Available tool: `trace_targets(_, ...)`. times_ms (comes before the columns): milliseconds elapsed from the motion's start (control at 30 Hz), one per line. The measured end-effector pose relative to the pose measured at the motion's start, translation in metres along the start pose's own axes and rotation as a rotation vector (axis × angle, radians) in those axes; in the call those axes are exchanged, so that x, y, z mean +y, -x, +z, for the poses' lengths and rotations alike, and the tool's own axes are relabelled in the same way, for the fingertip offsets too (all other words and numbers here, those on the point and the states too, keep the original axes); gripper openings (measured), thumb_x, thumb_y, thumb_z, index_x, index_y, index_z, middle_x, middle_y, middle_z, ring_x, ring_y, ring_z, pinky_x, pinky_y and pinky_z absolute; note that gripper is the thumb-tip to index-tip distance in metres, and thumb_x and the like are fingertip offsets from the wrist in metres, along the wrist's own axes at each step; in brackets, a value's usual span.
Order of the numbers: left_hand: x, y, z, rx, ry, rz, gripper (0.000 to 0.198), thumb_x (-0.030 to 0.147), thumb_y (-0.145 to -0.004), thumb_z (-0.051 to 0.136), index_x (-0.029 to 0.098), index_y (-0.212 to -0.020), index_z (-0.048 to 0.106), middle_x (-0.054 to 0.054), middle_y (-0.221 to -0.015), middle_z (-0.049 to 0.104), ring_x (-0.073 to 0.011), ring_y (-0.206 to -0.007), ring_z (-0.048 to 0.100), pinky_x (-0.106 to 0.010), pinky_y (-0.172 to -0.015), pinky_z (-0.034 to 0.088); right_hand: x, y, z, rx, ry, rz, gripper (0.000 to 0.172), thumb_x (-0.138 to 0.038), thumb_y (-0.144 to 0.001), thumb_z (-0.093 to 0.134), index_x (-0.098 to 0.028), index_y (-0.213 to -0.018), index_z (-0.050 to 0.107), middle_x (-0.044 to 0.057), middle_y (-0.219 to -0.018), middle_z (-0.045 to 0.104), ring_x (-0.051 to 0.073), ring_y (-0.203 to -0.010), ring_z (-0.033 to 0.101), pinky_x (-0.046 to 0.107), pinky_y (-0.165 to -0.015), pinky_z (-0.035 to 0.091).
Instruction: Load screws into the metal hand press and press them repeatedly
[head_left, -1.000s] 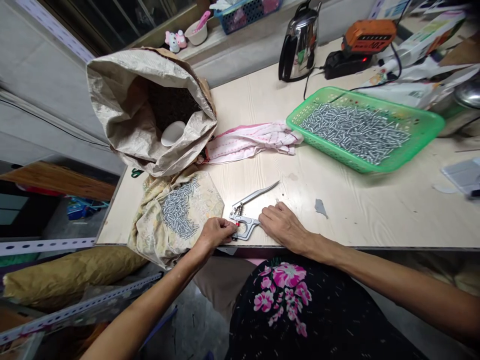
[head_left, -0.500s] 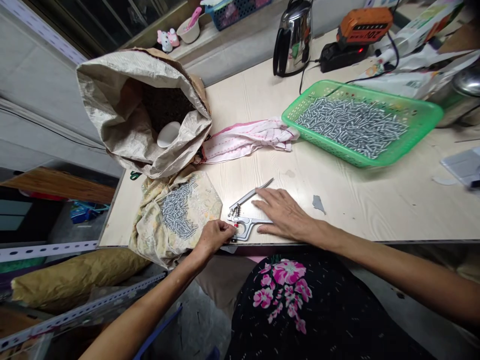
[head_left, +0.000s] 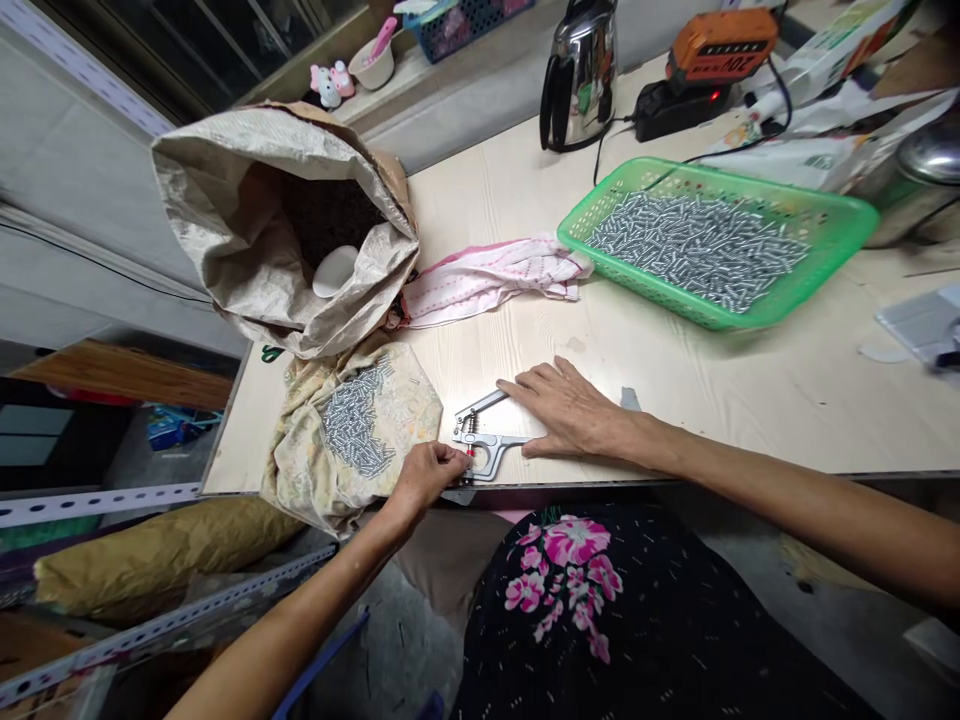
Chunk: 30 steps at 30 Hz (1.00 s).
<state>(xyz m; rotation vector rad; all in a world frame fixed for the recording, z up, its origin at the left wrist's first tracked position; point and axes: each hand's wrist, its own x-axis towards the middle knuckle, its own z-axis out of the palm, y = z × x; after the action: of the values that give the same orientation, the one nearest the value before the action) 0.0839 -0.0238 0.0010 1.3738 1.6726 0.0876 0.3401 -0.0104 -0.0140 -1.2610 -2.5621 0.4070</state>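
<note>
A metal hand press tool (head_left: 480, 445) with long handles lies near the front edge of the pale wooden table (head_left: 712, 380). My left hand (head_left: 427, 475) is closed in a pinch at the tool's jaw; what it holds is too small to make out. My right hand (head_left: 566, 410) lies flat and spread over the tool's handles, fingers stretched out. Just left of my left hand, a pile of small metal pins (head_left: 356, 420) rests on a patterned cloth (head_left: 315, 470).
A green basket (head_left: 832, 225) full of metal pins stands at the right rear. An open sack (head_left: 247, 230) with a white scoop (head_left: 334, 270) sits at the left, a pink cloth (head_left: 495, 275) beside it. A kettle (head_left: 577, 75), an orange charger (head_left: 720, 45) and clutter line the back.
My right hand has opened from a loose curl beside the tool and slid up to lie flat on its handles. My left hand has stayed pinched at the jaw.
</note>
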Motion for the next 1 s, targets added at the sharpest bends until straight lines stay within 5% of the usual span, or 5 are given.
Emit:
trace_targets(133, 0.000, 0.007, 0.000, 0.036, -0.149, 0.050, 0.034, 0.045, -0.074, 0.060, 0.013, -0.068, 0.067, -0.002, -0.060, 0.058, -0.0152, -0.059, 0.055, -0.026, -0.060, 0.044, -0.004, 0.004, -0.004, 0.025, 0.003, -0.012, 0.073, -0.048, -0.080, 0.068, -0.017, -0.139, 0.039, 0.014, -0.114, 0.059, 0.031, -0.103, 0.048, 0.051, -0.095, 0.032)
trace_targets(300, 0.012, 0.021, 0.014, 0.315, -0.479, 0.538, 0.026, 0.035, -0.086, 0.059, 0.016, -0.103, 0.064, -0.011, -0.105, 0.062, -0.0250, -0.100, 0.058, -0.039, -0.088, 0.049, -0.009, 0.007, -0.001, 0.065, -0.033, -0.030, 0.057, -0.040, -0.086, 0.064, -0.016, -0.133, 0.044, 0.011, -0.106, 0.062, 0.027, -0.097, 0.050, 0.042, -0.086, 0.033)
trace_targets(433, 0.034, 0.004, 0.025, 0.186, -0.620, 0.825, 0.057, 0.031, -0.084, 0.065, 0.018, -0.135, 0.042, -0.016, -0.140, 0.046, -0.0308, -0.131, 0.041, -0.049, -0.105, 0.041, -0.009, 0.011, 0.003, 0.093, -0.084, -0.022, 0.061, -0.039, -0.086, 0.063, -0.016, -0.137, 0.038, 0.013, -0.110, 0.062, 0.027, -0.100, 0.051, 0.043, -0.086, 0.034)
trace_targets(567, 0.052, -0.015, 0.023, 0.015, -0.701, 0.871, 0.068, 0.030, -0.085, 0.065, 0.018, -0.142, 0.030, -0.016, -0.136, 0.048, -0.0298, -0.125, 0.045, -0.049, -0.103, 0.042, -0.005, 0.019, -0.002, 0.078, -0.047, 0.013, 0.077, -0.045, -0.078, 0.070, -0.017, -0.140, 0.033, 0.014, -0.116, 0.059, 0.029, -0.104, 0.051, 0.047, -0.091, 0.035)
trace_targets(1000, 0.082, -0.029, 0.034, -0.049, -0.786, 0.874, 0.033, 0.034, -0.088, 0.061, 0.016, -0.115, 0.053, -0.010, -0.103, 0.057, -0.0268, -0.100, 0.049, -0.042, -0.086, 0.047, 0.001, 0.024, -0.003, 0.075, 0.094, 0.151, 0.029, -0.031, -0.080, 0.071, -0.015, -0.098, 0.055, 0.009, -0.095, 0.057, 0.025, -0.088, 0.050, 0.035, -0.073, 0.039)
